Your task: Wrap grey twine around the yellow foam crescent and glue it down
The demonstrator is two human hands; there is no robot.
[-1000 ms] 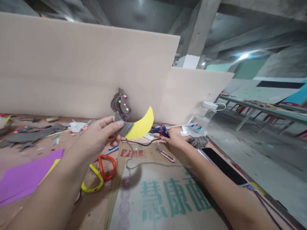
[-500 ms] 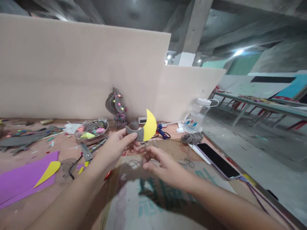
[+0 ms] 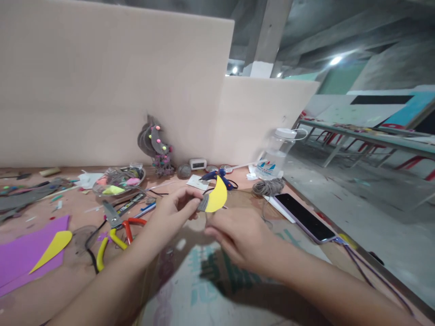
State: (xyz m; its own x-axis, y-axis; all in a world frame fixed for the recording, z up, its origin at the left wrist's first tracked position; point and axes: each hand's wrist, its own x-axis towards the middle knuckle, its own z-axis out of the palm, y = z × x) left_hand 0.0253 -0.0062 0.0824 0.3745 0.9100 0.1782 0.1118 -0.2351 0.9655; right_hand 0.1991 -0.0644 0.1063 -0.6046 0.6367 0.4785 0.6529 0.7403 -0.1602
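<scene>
My left hand (image 3: pixel 183 206) pinches a yellow crescent cutout (image 3: pixel 218 195) by its end wrapped in grey yarn (image 3: pixel 203 203). The cutout's bare tip points up, and my fingers cover part of the wrapped end. Just below and to the right, my right hand (image 3: pixel 234 231) is closed, thumb against fingers, on the yarn strand coming off the crescent; the strand is thin and mostly hidden by the fingers. A skein of grey yarn (image 3: pixel 268 186) lies beyond my right hand, with a loose strand trailing from it toward me.
At left lie yellow-handled scissors (image 3: pixel 113 222), red-handled pliers (image 3: pixel 129 228), purple sheets (image 3: pixel 20 253) and a yellow cutout (image 3: pixel 52 249). Behind are a bowl of scraps (image 3: pixel 118 181), a decorated grey crescent (image 3: pixel 154 140) and a blue glue gun (image 3: pixel 214 175). A phone (image 3: pixel 306 217) and bottle (image 3: pixel 273 156) stand right.
The crescent has turned and lowered, with my left fingers now covering more of its wrapped end. My right hand has rolled over, knuckles up, close beneath it. The view has tilted down slightly.
</scene>
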